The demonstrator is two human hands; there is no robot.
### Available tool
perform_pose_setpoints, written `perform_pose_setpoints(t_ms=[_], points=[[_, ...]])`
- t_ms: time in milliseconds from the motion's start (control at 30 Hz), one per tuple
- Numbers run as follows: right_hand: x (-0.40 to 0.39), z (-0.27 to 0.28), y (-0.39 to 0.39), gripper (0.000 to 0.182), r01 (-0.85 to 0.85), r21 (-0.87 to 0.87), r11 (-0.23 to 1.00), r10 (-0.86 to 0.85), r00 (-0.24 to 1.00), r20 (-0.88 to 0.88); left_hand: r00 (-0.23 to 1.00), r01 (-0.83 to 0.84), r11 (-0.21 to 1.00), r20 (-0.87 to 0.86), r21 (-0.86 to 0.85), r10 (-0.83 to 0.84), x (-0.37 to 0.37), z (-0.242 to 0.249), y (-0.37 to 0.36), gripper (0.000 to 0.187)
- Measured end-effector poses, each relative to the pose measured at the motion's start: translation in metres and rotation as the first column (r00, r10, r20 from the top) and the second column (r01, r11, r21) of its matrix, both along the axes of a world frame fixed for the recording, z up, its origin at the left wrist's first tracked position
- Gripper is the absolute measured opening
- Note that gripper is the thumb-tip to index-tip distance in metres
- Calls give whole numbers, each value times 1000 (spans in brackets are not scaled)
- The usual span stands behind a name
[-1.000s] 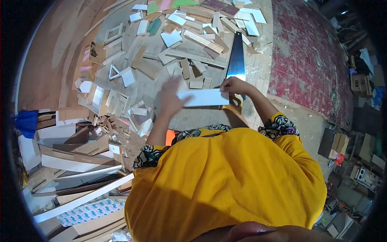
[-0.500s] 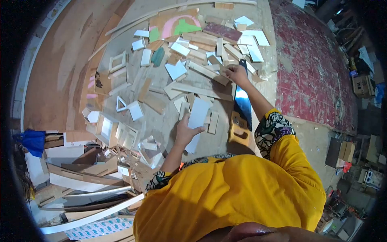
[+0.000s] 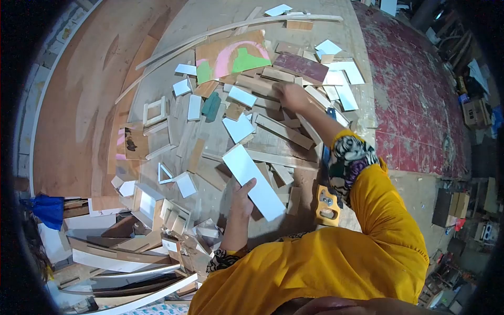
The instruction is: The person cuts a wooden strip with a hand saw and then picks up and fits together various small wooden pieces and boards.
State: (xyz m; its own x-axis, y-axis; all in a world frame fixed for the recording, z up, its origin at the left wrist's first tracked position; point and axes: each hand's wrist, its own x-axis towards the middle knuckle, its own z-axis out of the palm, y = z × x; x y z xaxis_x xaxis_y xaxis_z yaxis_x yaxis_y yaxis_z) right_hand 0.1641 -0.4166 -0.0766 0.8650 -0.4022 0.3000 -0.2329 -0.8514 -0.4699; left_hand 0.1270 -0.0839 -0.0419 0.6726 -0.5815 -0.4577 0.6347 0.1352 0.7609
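My left hand (image 3: 242,199) grips a long white board (image 3: 254,182) near its middle, with the thumb lying on the top face. Farther forward, my right hand (image 3: 293,96) is closed at the end of a pale wood strip (image 3: 258,85) among the loose offcuts. The fingertips are blurred. Partly beneath my right forearm lies a handsaw with a yellow handle (image 3: 327,206). A reddish-brown board (image 3: 301,67) rests just beyond my right hand. Between my hands are white pieces (image 3: 239,127) and a wooden strip (image 3: 285,131).
A painted pink and green board (image 3: 232,56) lies at the back of the wooden work surface. Small wooden frames (image 3: 156,112) stand at the left. Stacked boards (image 3: 113,257) fill the lower left, with a blue bag (image 3: 43,211) beside them. Red flooring (image 3: 404,100) is at the right.
My right hand has moved forward and left, from beside the saw blade to the wood strip. The white board in my left hand has turned and now slants down to the right. The view has shifted.
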Motion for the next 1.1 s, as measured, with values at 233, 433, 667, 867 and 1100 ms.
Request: perform_pose_setpoints(t_ms=[233, 433, 667, 867, 1100], points=[[-44, -7, 39, 19, -213, 474, 854, 205, 976, 70, 991, 120, 988, -65, 92, -115, 27, 0, -11, 44], [-10, 7, -16, 33, 59, -5, 998, -59, 995, -81, 982, 29, 975, -176, -222, -69, 29, 3, -24, 49], [17, 17, -22, 34, -15, -333, 943, -134, 898, -420, 989, -42, 983, -148, -178, 15, 29, -10, -5, 51], [-3, -4, -22, 21, -25, -269, 963, -46, 966, -256, 987, -72, 983, -153, -167, 47, 28, -5, -1, 52], [-43, 42, 11, 41, 141, 934, 327, -187, 979, -82, 1000, -23, 988, 13, -155, 25, 24, 2, -3, 49]])
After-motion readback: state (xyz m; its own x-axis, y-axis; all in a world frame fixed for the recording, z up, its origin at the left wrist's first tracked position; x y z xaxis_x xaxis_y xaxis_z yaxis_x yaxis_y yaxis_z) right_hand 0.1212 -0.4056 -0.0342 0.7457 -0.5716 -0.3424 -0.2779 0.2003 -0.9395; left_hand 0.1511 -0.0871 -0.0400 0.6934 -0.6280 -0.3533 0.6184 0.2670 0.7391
